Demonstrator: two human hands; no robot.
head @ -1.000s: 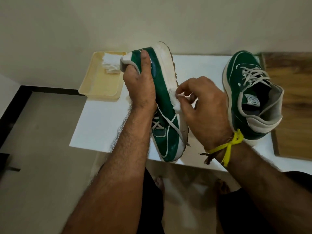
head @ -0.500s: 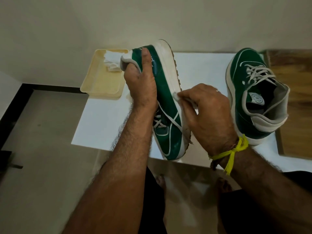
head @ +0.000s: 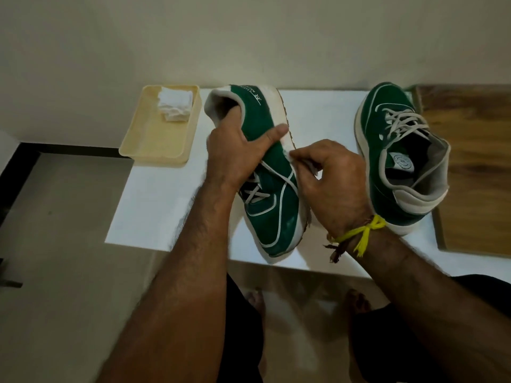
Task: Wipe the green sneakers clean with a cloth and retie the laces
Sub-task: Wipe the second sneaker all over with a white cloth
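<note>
While my left hand [head: 235,150] grips the suede sneaker [head: 272,189] by its padded collar, thumb across the green side, my right hand [head: 329,183] pinches a white cloth [head: 311,168] against its rubber sole. Folded cloths [head: 175,105] sit in the cream tray [head: 154,145]. My left thumb has slid lower since.

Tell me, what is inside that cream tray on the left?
The cream tray holds a small stack of folded white cloths at its far end. Anything lying beneath that stack is covered and cannot be seen.
</note>
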